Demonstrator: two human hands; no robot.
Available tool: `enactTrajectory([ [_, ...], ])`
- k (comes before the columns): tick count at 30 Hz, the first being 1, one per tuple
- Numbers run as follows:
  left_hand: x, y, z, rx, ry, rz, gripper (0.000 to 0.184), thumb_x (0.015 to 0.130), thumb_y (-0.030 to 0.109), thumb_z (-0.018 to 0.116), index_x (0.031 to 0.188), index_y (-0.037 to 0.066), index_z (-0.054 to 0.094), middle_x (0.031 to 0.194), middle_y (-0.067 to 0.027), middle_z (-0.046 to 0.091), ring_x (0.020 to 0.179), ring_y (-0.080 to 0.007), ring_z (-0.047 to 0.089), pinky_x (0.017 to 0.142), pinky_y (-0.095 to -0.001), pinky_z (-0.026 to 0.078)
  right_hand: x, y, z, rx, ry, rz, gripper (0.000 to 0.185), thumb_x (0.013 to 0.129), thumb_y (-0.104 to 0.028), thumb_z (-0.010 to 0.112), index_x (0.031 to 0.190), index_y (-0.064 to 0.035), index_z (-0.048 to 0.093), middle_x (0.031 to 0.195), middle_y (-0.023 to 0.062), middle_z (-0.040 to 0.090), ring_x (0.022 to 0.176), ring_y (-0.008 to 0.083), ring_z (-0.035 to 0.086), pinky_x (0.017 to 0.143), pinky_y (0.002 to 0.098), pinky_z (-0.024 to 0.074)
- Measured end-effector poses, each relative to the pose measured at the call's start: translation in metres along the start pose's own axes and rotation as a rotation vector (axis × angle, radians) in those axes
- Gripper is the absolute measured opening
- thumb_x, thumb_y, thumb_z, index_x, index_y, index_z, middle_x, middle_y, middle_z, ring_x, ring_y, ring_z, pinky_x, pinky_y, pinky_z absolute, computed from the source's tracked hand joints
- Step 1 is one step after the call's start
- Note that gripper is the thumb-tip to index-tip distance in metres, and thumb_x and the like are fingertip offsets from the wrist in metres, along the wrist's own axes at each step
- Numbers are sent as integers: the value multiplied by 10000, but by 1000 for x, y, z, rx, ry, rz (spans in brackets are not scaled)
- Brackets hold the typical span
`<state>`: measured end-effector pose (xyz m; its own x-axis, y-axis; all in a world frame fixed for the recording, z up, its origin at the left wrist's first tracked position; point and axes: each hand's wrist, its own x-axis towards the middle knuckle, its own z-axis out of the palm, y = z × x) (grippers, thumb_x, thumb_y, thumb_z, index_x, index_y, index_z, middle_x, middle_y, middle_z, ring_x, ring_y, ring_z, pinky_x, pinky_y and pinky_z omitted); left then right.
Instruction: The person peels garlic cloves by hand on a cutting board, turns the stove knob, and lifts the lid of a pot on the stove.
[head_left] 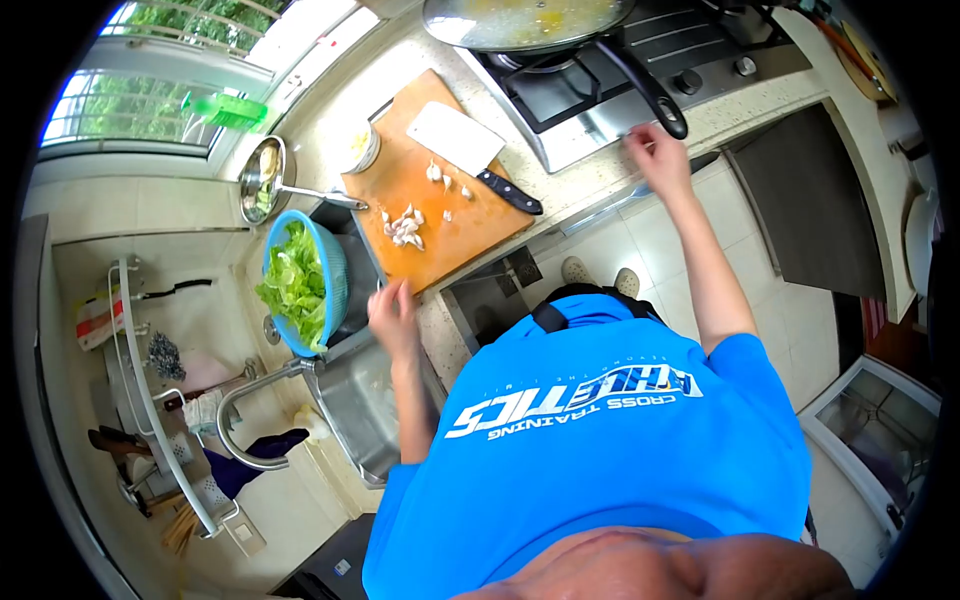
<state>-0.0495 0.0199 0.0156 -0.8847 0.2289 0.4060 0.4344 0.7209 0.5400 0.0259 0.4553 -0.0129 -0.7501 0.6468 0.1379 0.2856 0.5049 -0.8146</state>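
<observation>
My left hand [393, 318] is over the counter edge beside the near-left corner of the wooden cutting board [440, 245], fingers loosely bent and nothing in them. On that board lie a cleaver [457, 138] with a black handle, a pile of garlic cloves [404, 228] and a few separate cloves. My right hand [660, 160] is by the stove's front edge, just under the end of the black handle of the lidded frying pan [530, 22]. Its fingers are partly curled and slightly apart, with nothing visible in them. Whether they touch the handle is unclear.
A blue basket of lettuce [335, 270] stands by the steel sink [355, 405] and curved faucet [235, 400]. Behind the board are a small white bowl [362, 150] and a metal pan [247, 190] with food. The gas stove [570, 125] is at the back right.
</observation>
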Motion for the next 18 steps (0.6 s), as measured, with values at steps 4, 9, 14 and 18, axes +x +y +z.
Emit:
enactTrajectory([
  [4, 59, 47, 63, -66, -61, 197, 100, 775, 93, 658, 832, 12, 648, 778, -113, 619, 771, -260, 573, 709, -338, 449, -27, -57, 42, 109, -266, -217, 163, 816, -195, 601, 889, -53, 634, 770, 97, 635, 656, 209, 612, 585, 308, 469],
  [9, 84, 65, 112, 97, -119, 235, 138, 750, 114, 665, 884, 86, 652, 846, -93, 617, 809, -286, 571, 705, -367, 475, -41, -108, 72, 57, -474, -397, 132, 806, -181, 606, 840, -54, 619, 746, 109, 619, 681, 268, 603, 609, 352, 473],
  [14, 72, 44, 121, 101, -175, 209, 163, 710, 104, 660, 868, 83, 629, 863, -88, 602, 847, -276, 563, 684, -370, 490, -35, -121, 96, 33, -566, -411, 127, 801, -171, 611, 825, -46, 610, 742, 119, 614, 696, 282, 603, 616, 362, 476],
  [18, 66, 42, 114, -573, -95, -152, 165, 754, 45, 667, 907, 44, 604, 837, -48, 612, 751, -160, 585, 630, -278, 479, -30, -132, 123, 61, -617, -437, 138, 803, -155, 616, 870, -34, 621, 735, 129, 619, 657, 260, 603, 598, 346, 474],
])
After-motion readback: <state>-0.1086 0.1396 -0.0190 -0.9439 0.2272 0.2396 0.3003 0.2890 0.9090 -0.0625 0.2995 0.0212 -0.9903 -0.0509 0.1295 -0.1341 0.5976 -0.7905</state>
